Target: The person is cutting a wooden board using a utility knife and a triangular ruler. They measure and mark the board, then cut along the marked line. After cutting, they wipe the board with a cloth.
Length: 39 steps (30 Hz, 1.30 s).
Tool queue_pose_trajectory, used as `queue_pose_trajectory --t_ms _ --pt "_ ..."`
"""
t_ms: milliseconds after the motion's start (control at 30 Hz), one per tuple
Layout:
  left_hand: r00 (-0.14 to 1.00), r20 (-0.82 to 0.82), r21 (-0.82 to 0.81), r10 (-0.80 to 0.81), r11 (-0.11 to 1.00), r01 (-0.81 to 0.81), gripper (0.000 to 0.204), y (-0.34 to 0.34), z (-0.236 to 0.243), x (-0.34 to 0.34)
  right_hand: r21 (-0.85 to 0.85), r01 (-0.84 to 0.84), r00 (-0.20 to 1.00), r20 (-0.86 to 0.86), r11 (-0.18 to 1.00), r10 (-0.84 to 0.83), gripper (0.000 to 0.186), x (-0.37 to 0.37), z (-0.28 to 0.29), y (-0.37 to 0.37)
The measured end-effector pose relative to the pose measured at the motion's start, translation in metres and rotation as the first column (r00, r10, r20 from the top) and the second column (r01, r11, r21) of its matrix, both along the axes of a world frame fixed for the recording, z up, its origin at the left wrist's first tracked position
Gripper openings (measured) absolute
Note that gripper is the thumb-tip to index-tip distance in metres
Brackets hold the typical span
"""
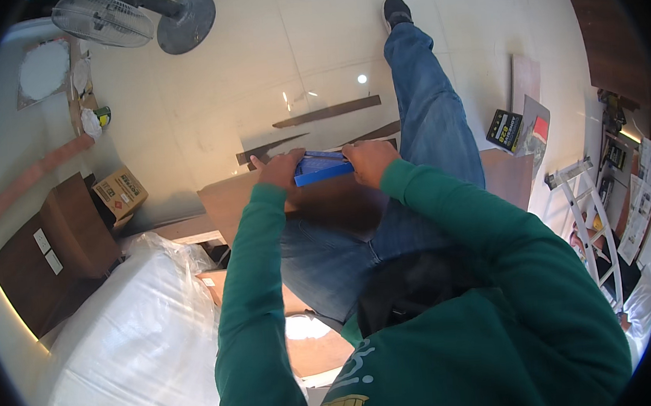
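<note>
My left hand (281,167) grips the left end of a shallow blue rectangular object (322,172), and my right hand (371,160) holds its right end, with fingers curled on it. A thin dark strip lies along its top; I cannot make out what it is. The blue object is over the far edge of a brown wooden board (232,209), which spans beneath my arms. Dark wood offcuts (326,112) lie on the floor just beyond.
A standing fan (184,23), cardboard box (119,193), plastic-covered bulk (116,338) and brown panels (78,228) are on the left. My leg (431,97) stretches forward. A black-and-yellow box (504,130), ladder (591,230) and propped boards are on the right.
</note>
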<state>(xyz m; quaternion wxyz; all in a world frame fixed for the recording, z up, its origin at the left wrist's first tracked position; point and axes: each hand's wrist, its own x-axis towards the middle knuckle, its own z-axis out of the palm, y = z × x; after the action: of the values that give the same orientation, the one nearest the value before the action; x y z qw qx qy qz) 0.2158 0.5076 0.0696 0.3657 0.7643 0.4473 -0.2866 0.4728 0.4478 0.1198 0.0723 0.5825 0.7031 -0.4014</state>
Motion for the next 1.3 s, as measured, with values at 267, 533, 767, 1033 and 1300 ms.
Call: queue_pose_trajectory --t_ms 267,533,767,1033,1300 --pt "1.0 0.015 -0.023 -0.016 1.0 0.017 0.094 0.01 0.014 0.023 0.007 0.03 1.0 0.003 1.0 -0.03 0.022 0.018 -0.002 -0.003" --pt "0.998 0.037 0.038 -0.059 0.998 0.057 0.075 -0.001 0.027 0.053 -0.01 0.034 0.996 0.077 0.999 -0.033 0.028 0.042 -0.006 -0.014" --pt "0.996 0.008 -0.058 -0.085 0.995 0.085 0.085 0.008 0.022 0.063 -0.085 -0.003 0.99 0.139 0.996 0.015 0.021 0.052 0.005 -0.004" --pt "0.989 -0.047 -0.118 -0.139 0.984 0.133 0.079 0.011 0.013 0.084 -0.086 0.009 0.986 0.167 0.996 0.006 0.02 0.062 0.018 -0.003" --pt "0.995 0.098 -0.081 -0.036 0.996 0.044 0.043 0.002 0.005 0.103 -0.079 -0.021 0.97 0.239 0.997 0.039 0.016 0.089 0.006 -0.009"
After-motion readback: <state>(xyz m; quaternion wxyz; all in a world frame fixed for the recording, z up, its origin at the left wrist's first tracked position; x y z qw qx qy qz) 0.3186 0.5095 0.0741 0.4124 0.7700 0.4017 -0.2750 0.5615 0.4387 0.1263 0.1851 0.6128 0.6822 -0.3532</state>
